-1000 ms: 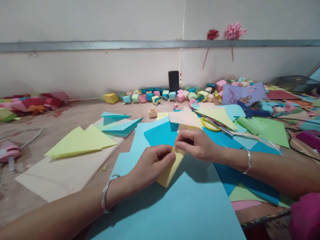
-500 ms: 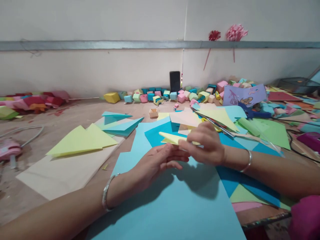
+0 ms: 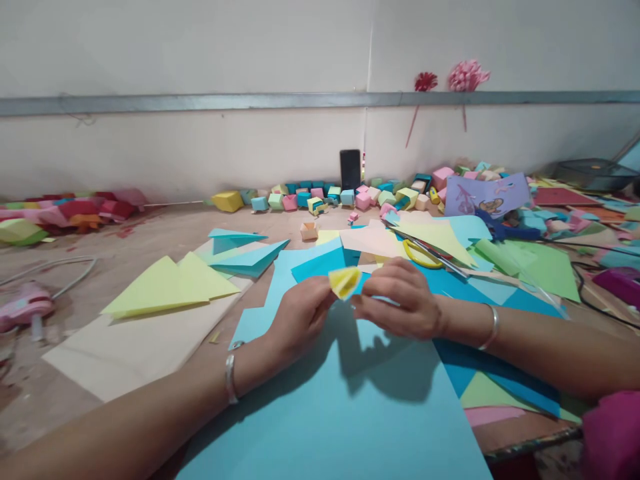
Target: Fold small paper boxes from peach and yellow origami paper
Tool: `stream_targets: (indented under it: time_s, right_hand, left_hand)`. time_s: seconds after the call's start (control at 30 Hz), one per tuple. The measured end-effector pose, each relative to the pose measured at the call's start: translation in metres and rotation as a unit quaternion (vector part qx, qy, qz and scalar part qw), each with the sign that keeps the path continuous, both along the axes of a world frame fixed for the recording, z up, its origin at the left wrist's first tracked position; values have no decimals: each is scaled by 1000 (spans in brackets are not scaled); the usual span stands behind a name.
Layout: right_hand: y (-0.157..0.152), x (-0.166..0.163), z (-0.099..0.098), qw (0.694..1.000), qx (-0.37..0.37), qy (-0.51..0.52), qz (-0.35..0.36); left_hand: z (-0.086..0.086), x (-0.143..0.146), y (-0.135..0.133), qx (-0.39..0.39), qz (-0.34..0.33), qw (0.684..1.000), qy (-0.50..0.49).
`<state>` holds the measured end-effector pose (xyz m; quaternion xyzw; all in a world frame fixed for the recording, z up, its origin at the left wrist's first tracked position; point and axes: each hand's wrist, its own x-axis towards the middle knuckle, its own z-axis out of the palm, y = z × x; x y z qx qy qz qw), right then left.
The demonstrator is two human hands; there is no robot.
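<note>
My left hand (image 3: 299, 319) pinches a small folded yellow paper piece (image 3: 345, 281), held up above a large light blue sheet (image 3: 345, 413). My right hand (image 3: 400, 300) is curled just right of the piece, its fingertips close to the paper's lower edge; whether they touch it I cannot tell. Both wrists wear silver bangles. Under the hands lie darker blue sheets (image 3: 320, 263).
Folded yellow triangles (image 3: 170, 288) and teal folded shapes (image 3: 250, 257) lie to the left on a beige board (image 3: 135, 347). Yellow-handled scissors (image 3: 423, 253) rest behind my right hand. A row of paper cubes (image 3: 320, 197) and a dark phone (image 3: 350, 169) stand by the wall. A pink glue gun (image 3: 23, 308) sits far left.
The yellow paper was turned from hanging down to flat, and now stands end-on in my left hand. My right hand let go of its top and dropped slightly.
</note>
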<state>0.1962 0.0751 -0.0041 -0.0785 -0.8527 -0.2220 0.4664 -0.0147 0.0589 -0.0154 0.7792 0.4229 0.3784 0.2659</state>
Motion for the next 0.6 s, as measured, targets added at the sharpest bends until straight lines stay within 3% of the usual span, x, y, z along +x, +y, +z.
stream_targets:
  time_s: [0.07,0.23,0.43,0.6]
  right_hand:
    - [-2,3,6,996,-57,66,0]
    - [-6,6,15,981,-152,120,32]
    - [-6,3,13,989,-144,44,5]
    - [-2,0,11,986,-161,24,-22]
  left_hand:
    - [-1,-4,6,60,3,997,46]
    - [-3,-5,10,40,-7,997,59]
    - [-7,-5,9,21,-14,998,64]
    - [-10,-6,10,48,-22,996,70]
